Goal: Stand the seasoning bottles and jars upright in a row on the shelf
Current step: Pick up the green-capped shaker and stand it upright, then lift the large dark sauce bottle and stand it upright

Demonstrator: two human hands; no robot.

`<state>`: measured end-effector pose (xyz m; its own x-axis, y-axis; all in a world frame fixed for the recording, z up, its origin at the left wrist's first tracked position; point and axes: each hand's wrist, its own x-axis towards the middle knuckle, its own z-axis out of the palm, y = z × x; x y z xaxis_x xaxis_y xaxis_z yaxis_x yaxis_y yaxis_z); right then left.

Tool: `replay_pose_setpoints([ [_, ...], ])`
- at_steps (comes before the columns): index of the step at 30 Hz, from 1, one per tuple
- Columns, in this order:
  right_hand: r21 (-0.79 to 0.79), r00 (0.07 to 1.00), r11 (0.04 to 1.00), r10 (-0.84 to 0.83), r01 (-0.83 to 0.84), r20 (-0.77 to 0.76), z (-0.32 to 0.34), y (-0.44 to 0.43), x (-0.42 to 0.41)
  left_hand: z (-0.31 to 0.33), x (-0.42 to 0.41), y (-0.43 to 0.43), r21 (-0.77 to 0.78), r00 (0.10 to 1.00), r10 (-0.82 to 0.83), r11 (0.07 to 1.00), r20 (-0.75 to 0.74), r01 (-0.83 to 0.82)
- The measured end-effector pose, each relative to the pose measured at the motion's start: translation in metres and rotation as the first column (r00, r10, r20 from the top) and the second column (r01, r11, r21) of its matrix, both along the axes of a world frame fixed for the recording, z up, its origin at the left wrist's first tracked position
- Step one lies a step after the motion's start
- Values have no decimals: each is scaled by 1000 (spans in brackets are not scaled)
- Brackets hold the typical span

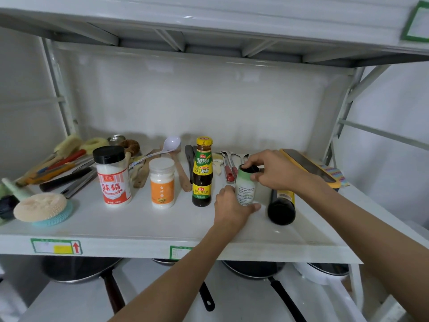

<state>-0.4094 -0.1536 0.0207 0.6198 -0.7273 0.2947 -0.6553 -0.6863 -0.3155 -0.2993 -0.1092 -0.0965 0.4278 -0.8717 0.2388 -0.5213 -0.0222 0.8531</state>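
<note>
Three containers stand upright in a row on the white shelf (144, 226): a red-labelled jar with a black lid (113, 175), an orange-labelled white jar (162, 183), and a dark sauce bottle with a yellow cap (202, 173). To their right a small green-and-white bottle with a black cap (245, 187) stands nearly upright. My left hand (229, 208) grips its lower body. My right hand (271, 169) holds its cap. A dark bottle with a yellow label (281, 206) lies on its side right of it, base toward me.
Spoons, spatulas, knives and brushes (69, 168) lie along the back of the shelf. A round scrubber (41, 208) sits front left. A yellow-edged board (311, 167) rests at the right. Pans (79, 270) hang below the shelf.
</note>
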Motion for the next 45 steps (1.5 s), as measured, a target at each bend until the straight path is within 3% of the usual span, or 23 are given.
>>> replay_pose_setpoints([
  [7, -63, 998, 996, -58, 55, -37, -2, -3, 8, -5, 4, -3, -32, 1000, -1, 999, -2, 1],
  [13, -166, 989, 984, -92, 72, -116, -8, -5, 11, -4, 10, 0, -25, 983, -98, 995, -157, 96],
  [17, -192, 987, 974, -137, 119, -84, -11, -4, 8, -1, 10, 2, -18, 985, -129, 992, -115, 128],
  [21, -68, 990, 989, -133, 131, -34, -1, -6, 5, 1, 7, 3, -1, 990, -137, 991, -29, 137],
  [26, -9, 975, 995, -95, 95, -199, 10, -15, 0, 0, 6, 2, 11, 992, -124, 992, -34, 124],
  [35, -57, 983, 991, -128, 121, -132, -3, -17, 1, 1, 8, 2, -9, 988, -125, 992, -89, 124],
  [42, 118, 992, 987, -104, 112, -69, 7, -9, -13, 1, 9, 2, -22, 981, -137, 991, -135, 135],
  [45, 180, 974, 960, -224, 213, 38, 1, -16, -25, 3, 10, 8, -107, 981, -108, 990, -159, 91],
])
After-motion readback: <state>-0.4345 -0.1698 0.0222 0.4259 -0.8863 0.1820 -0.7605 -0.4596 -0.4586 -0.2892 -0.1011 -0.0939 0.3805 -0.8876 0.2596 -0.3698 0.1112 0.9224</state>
